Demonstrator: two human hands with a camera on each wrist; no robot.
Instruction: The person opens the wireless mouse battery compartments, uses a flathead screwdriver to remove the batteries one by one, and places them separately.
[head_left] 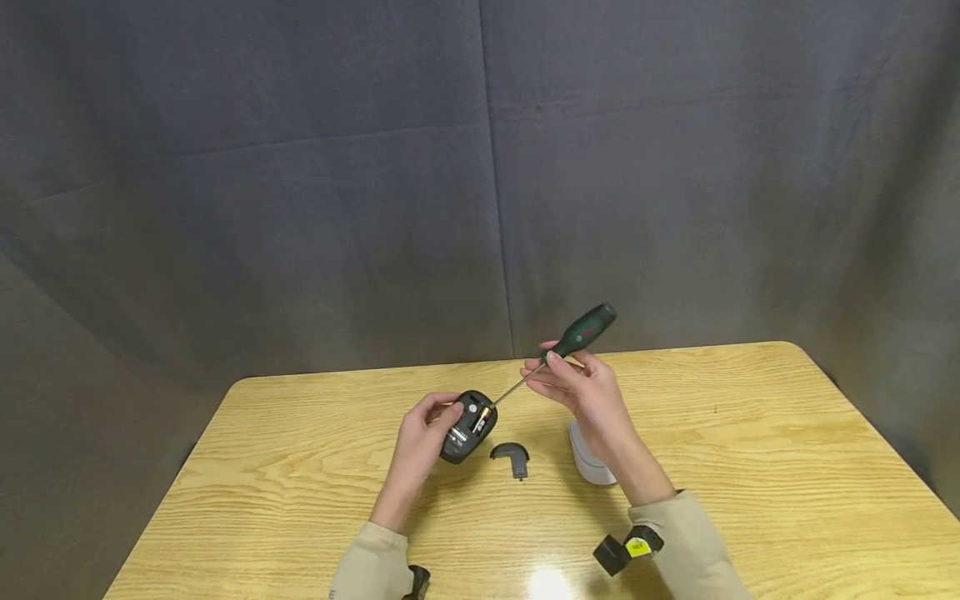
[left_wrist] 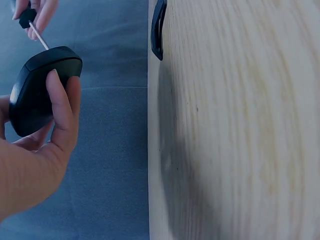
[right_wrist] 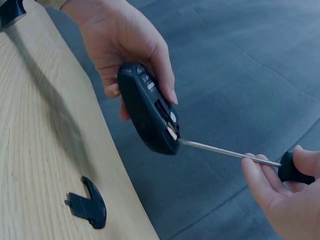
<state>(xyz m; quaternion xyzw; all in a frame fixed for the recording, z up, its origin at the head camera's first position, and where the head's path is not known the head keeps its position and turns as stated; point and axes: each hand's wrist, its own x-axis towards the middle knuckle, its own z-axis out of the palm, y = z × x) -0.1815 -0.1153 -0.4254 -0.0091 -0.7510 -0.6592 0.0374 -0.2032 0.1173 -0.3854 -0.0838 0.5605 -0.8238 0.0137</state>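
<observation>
My left hand grips a black computer mouse above the table, its underside facing up. The mouse's battery compartment is uncovered, and a battery with a copper-coloured end lies in it. In my right hand is a screwdriver with a dark green handle, pinched near where handle and shaft meet. Its tip meets the mouse at the battery's end, as the right wrist view also shows at the shaft. The black battery cover rests on the table below the mouse.
A white rounded object stands on the wooden table, partly hidden behind my right forearm. Grey cloth hangs behind the table's far edge. Dark wrist-worn devices, one with a yellow label, sit at both sleeves.
</observation>
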